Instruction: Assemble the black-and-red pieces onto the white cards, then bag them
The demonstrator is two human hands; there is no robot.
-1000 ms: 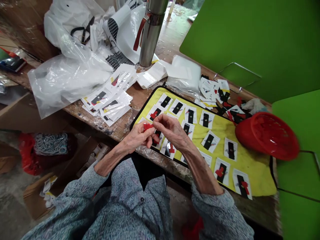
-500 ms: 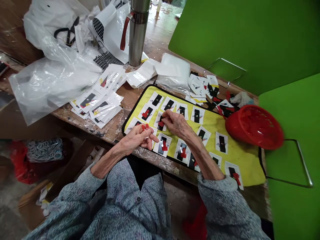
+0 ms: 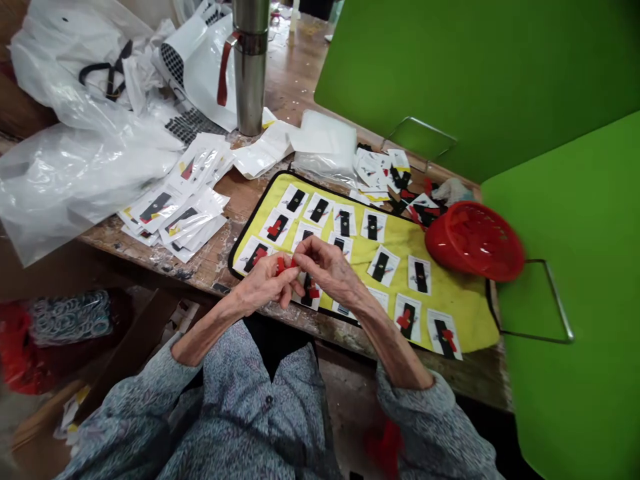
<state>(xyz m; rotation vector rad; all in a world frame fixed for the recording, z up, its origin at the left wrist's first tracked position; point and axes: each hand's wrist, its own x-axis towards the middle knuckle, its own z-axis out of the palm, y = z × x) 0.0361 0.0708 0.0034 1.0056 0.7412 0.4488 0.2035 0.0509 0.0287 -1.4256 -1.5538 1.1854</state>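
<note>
My left hand (image 3: 265,283) is closed around small red pieces (image 3: 281,266), which show between its thumb and fingers. Pinched fingers of my right hand (image 3: 327,267) meet the left fingertips at one of these red pieces. Both hands hover above a yellow cloth (image 3: 345,213) with a dark border. White printed cards lie on it in rows, each with a black strip (image 3: 380,267). Some strips carry a red piece on top, such as the card (image 3: 443,333) at the right end. My hands and forearm hide several cards.
A red plastic basket (image 3: 473,240) tilts on the cloth's right end. Bagged cards (image 3: 177,200) are piled at left, beside a clear plastic bag (image 3: 95,173). A steel flask (image 3: 250,73) stands behind. Green panels (image 3: 400,67) with metal handles bound the back and right.
My right hand has left a card on the cloth and come over to my left hand's fingertips. The view has shifted, so the scene sits further left.
</note>
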